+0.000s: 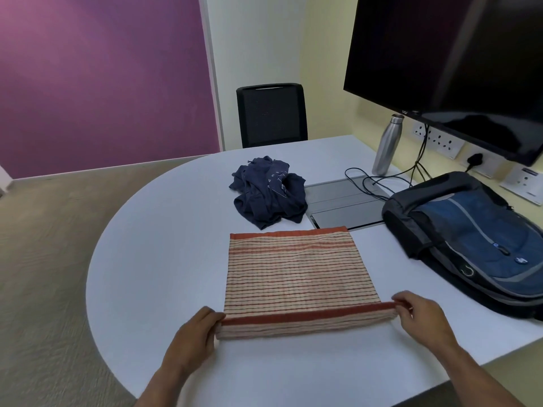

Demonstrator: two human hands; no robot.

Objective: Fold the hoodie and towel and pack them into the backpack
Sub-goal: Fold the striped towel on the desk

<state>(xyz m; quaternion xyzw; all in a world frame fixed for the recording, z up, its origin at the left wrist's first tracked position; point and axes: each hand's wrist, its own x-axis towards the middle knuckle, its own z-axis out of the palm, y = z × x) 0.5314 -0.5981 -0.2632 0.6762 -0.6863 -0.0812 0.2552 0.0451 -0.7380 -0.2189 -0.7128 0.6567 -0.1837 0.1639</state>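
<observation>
A cream towel with red stripes (296, 274) lies flat on the white table (164, 259), folded into a rectangle. My left hand (195, 333) pinches its near left corner and my right hand (417, 314) pinches its near right corner, lifting the near edge slightly. Behind the towel a dark navy hoodie (269, 192) sits crumpled in a heap. A blue and black backpack (470, 239) lies on its back at the right of the table, apart from the towel; whether its zip is open I cannot tell.
A steel bottle (386, 145) stands at the back right beside a large dark monitor (458, 60) with trailing cables (382, 183). A grey cable hatch (340, 201) is set into the table. A black chair (271, 114) stands behind the table. Wall sockets (440, 141) line the right wall.
</observation>
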